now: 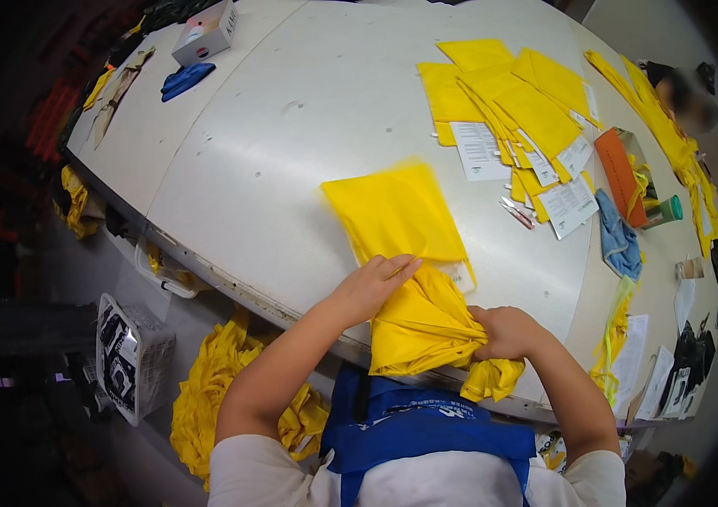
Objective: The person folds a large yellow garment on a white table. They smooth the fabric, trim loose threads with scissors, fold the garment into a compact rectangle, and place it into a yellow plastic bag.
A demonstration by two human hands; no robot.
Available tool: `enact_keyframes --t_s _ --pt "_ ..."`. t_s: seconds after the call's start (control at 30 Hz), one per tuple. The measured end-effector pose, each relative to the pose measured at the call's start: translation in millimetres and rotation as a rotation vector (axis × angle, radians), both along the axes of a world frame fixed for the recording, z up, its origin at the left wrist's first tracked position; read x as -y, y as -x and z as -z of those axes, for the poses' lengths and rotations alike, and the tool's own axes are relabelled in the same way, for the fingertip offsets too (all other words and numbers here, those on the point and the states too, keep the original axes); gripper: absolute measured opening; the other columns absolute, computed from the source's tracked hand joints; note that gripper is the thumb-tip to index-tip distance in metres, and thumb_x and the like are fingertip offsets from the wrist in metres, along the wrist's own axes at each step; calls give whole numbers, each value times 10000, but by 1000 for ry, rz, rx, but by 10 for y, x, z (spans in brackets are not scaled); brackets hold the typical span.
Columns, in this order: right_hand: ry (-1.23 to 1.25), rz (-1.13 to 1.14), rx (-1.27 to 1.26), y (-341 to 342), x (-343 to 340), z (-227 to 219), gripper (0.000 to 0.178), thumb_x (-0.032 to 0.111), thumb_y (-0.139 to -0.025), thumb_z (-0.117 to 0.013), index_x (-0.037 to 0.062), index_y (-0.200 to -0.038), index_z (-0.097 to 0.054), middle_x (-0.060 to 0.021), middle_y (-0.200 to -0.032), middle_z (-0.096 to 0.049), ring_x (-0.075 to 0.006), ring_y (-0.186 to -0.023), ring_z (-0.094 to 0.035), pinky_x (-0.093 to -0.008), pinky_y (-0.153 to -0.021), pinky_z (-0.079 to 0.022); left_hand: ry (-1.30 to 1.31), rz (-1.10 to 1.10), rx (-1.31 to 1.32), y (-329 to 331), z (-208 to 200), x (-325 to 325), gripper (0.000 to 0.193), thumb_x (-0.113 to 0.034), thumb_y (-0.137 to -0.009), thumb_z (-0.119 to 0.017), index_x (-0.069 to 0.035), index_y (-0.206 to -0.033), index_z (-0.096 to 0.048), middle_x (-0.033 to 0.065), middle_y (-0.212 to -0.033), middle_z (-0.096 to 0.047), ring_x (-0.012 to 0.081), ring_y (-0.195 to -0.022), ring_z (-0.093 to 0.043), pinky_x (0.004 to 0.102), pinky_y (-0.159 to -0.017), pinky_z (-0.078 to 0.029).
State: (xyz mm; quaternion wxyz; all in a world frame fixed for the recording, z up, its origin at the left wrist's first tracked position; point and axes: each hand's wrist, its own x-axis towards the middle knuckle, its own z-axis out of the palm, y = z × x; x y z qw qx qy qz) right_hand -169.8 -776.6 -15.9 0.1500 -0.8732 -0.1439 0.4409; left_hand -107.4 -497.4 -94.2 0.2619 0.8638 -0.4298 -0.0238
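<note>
In front of me on the table lies a yellow cloth piece [426, 325], bunched and creased at its near end by the table's edge. My right hand [504, 331] is closed round its gathered right side, and a crumpled yellow tail hangs below that hand. My left hand [376, 289] rests at its upper left, fingers pressed together and gripping the cloth; the thumb is hidden. Just beyond is a flat yellow folded piece [397, 211], its far edge slightly blurred. A white corner shows from under its right side.
Flat yellow pieces [536, 106] with white printed sheets overlap at the far right, near small red-handled snips [518, 214]. An orange box [619, 173] and a blue cloth [619, 237] stand beyond. Left of me are a heap of yellow cloth [215, 393] and a white basket [135, 359].
</note>
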Motion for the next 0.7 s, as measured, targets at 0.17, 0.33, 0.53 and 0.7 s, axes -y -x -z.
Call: enact_keyframes --t_s 0.17,0.33,0.53,0.7 --pt "53 275 131 50 130 80 908 394 -624 -741 5 -1359 -376 -250 -978 -645 -390 -919 -622 -414 -806 -498 -89 33 -69 21 -125 -133 613 24 -782 -515 -97 -1376 -423 112 -1327 -473 310 -1032 -510 345 -910 -450" --pt "139 528 184 201 69 168 952 383 -629 -737 -11 -1391 -325 -269 -995 -639 -393 -918 -628 -412 -806 -504 35 22 56 273 -77 155 570 0 -753 -534 -42 -1318 -475 94 -1297 -494 279 -946 -517 327 -851 -469" --pt "-2 637 215 182 -108 301 971 395 -632 -729 -15 -1400 -298 -275 -1011 -638 -398 -931 -631 -419 -806 -508 127 -31 154 763 -132 565 504 -62 -745 -573 -23 -1246 -545 112 -1235 -529 257 -871 -528 312 -792 -487" --pt "-32 650 260 230 -234 318 989 397 -642 -723 -33 -1410 -272 -255 -1023 -637 -387 -920 -636 -407 -795 -515 147 -184 159 645 -371 634 522 -88 -726 -610 -55 -1244 -549 99 -1163 -545 259 -904 -531 382 -788 -467"
